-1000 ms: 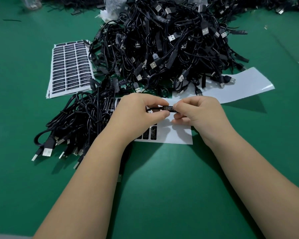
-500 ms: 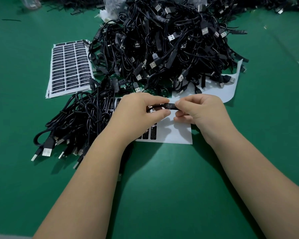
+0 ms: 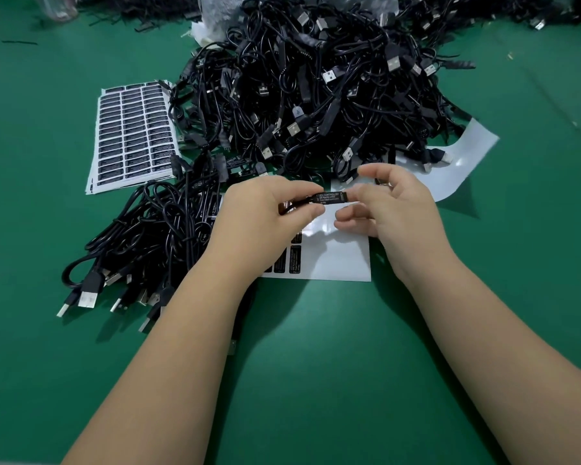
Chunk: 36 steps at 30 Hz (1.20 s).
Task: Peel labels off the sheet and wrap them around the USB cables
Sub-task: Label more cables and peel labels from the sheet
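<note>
Green counter (image 3: pixel 316 380), seen from the head camera. A large heap of black cables (image 3: pixel 316 95) fills the field from 11 to 1 o'clock; a smaller bundle of cables (image 3: pixel 148 236), plugs pointing toward the viewer, lies at 9 o'clock. A full label sheet (image 3: pixel 133 135) lies flat at 10 o'clock, touching the heap's left edge. A curled, stripped backing sheet (image 3: pixel 463 162) lies at 2 o'clock, partly under the heap. The working sheet (image 3: pixel 336 260), at centre beneath the hands, shows only a few black labels near its lower left.

The left hand (image 3: pixel 262 223) pinches the cable in work between thumb and forefinger, just left of the label (image 3: pixel 331 198), whose white print faces up. The right hand (image 3: pixel 399 209) is at the label's right end; its fingers (image 3: pixel 366 196) look loosely spread, and whether they pinch or merely touch the label cannot be told, as this region is blurred.

Judged step: smoothing the wrap closed. To do it well, hold the cable taut and unrotated with the left hand, roll the free edge round squarely so the ends overlap in line, and press from the middle outward to avoid creases or a lifted flap.
</note>
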Tool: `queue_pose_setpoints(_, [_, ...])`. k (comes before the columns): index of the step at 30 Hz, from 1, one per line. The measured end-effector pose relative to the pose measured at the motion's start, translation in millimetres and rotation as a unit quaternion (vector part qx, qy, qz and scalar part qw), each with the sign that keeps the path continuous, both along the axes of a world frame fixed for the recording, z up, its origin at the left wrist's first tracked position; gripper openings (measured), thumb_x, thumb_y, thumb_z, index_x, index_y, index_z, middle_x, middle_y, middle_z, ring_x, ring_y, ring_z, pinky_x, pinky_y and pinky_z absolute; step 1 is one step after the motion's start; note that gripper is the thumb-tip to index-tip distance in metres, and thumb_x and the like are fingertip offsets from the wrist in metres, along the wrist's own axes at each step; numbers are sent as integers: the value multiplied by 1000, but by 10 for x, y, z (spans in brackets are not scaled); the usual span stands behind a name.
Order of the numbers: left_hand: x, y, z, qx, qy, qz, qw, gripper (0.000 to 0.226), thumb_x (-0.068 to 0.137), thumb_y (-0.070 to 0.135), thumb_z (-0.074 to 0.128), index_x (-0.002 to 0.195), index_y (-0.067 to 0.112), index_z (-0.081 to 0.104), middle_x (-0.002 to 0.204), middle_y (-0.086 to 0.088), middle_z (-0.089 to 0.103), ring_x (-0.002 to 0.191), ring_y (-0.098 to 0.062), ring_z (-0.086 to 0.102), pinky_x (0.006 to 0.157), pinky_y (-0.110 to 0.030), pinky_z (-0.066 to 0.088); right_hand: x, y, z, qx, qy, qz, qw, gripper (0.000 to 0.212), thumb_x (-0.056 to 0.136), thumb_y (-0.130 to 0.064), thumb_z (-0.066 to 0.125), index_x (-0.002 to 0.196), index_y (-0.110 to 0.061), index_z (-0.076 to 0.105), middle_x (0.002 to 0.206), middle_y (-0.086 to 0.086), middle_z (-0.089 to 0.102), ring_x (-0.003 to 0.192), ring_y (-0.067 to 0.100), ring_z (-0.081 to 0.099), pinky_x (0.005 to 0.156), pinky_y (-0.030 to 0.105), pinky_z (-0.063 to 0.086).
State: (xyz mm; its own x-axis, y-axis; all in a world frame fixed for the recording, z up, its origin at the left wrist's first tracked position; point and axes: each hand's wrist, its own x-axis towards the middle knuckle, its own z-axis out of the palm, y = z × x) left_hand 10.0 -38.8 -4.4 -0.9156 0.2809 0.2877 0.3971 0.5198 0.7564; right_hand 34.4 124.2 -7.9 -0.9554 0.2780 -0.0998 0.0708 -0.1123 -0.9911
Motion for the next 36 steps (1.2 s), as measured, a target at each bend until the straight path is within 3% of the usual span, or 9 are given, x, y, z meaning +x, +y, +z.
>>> queue_pose_setpoints(3, [17, 14, 8, 27, 19, 4, 999, 19, 80, 28, 75, 99, 28, 76, 79, 15, 68, 75, -2, 60, 71, -20, 48, 37, -32, -13, 67, 7, 58, 996, 17, 88, -19, 67, 101, -24, 58, 75, -4, 72, 64, 13, 69, 60, 23, 56])
queue_pose_setpoints(6, [30, 17, 21, 20, 45, -10, 999, 19, 80, 30, 73, 98, 29, 76, 78, 14, 69, 70, -2, 58, 68, -25, 48, 49, -58, -37, 108, 32, 76, 991, 7, 86, -19, 68, 91, -24, 65, 67, -6, 70, 57, 7, 64, 58, 20, 54])
queue_pose_setpoints(13, [32, 31, 9, 18, 25, 3, 1000, 22, 81, 28, 75, 103, 28, 75, 77, 12, 68, 68, -8, 55, 68, -27, 46, 47, -15, -15, 1, 42, 57, 997, 24, 99, -21, 49, 91, -14, 71, 61, -1, 63, 51, 9, 54, 59, 29, 54])
queue_pose_setpoints(18, [36, 26, 11, 36, 12, 0, 999, 19, 81, 34, 73, 100, 31, 75, 79, 14, 69, 68, -6, 57, 68, -27, 49, 46, 4, -18, 2, 72, 87, 994, 11, 89, -12, 64, 96, -18, 70, 69, -2, 67, 59, 12, 60, 71, 33, 56])
queue_pose_setpoints(20, [39, 23, 19, 54, -3, -14, 998, 14, 81, 36, 72, 94, 42, 74, 76, 15, 70, 65, -7, 59, 66, -24, 50, 44, 24, -30, 3, 80, 97, 992, 15, 88, -9, 65, 97, -19, 70, 71, -3, 68, 62, 12, 61, 70, 29, 57])
queue_pose_setpoints(23, [52, 20, 54, 93, -20, -39, 995, 18, 81, 37, 72, 84, 53, 68, 63, 22, 63, 50, -2, 45, 50, -14, 39, 42, 46, -34, -21, 87, 113, 989, 15, 91, -16, 58, 100, -19, 70, 75, -3, 69, 65, 12, 61, 68, 22, 53])
queue_pose_setpoints(26, [64, 21, 71, 99, -25, -43, 994, 15, 78, 43, 69, 87, 55, 68, 63, 12, 64, 50, -3, 44, 49, -20, 39, 31, 55, -41, -45, 82, 120, 988, 19, 95, -20, 52, 102, -17, 70, 76, 0, 70, 67, 11, 63, 69, 21, 52])
queue_pose_setpoints(32, [65, 23, 48, 81, -13, -31, 996, 20, 83, 22, 71, 94, 39, 72, 70, 10, 66, 51, -1, 46, 52, -9, 35, 26, 45, -40, -68, 65, 129, 987, 23, 98, -14, 47, 98, -16, 70, 73, 1, 69, 66, 12, 63, 68, 21, 52])
queue_pose_setpoints(36, [69, 30, 36, 62, -4, -5, 998, 21, 80, 21, 74, 97, 33, 74, 65, 21, 63, 54, 1, 49, 56, -7, 35, 22, 26, -29, -81, 40, 112, 990, 28, 100, -11, 44, 92, -18, 71, 69, 1, 66, 64, 12, 60, 66, 22, 52])
